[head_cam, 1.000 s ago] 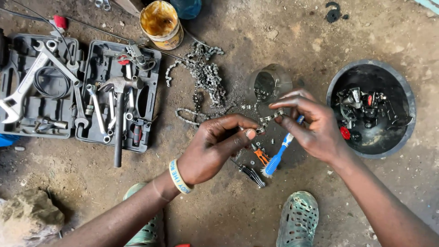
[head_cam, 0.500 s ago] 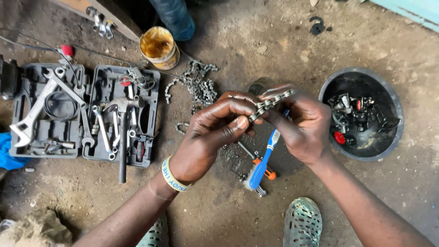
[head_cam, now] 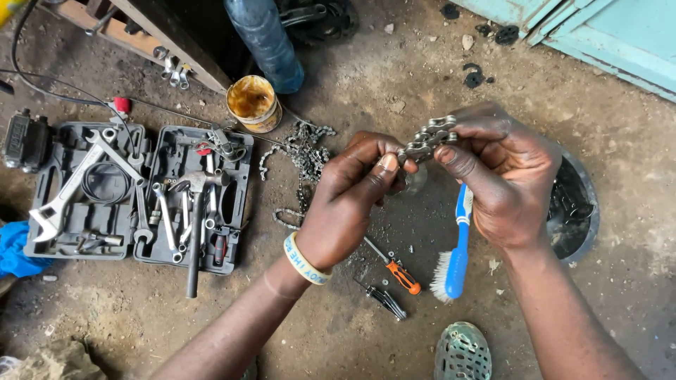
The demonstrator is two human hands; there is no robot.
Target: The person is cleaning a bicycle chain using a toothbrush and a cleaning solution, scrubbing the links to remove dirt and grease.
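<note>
At centre frame, my left hand (head_cam: 345,207) and right hand (head_cam: 503,176) pinch opposite ends of a short grey steel chain section (head_cam: 427,139), held above the oil-stained dirt floor (head_cam: 394,77). At ten o'clock sits one round yellow grease tin (head_cam: 253,103), its label smeared, below one blue plastic bottle (head_cam: 266,42). One open black plastic tool case (head_cam: 134,197) lies at nine o'clock. One blue-handled brush (head_cam: 455,253) and two screwdrivers (head_cam: 394,271) lie at six; a turquoise wall (head_cam: 620,35) runs at two.

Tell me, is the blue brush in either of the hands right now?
No, the blue brush lies on the ground while both hands hold a short chain piece.
</note>
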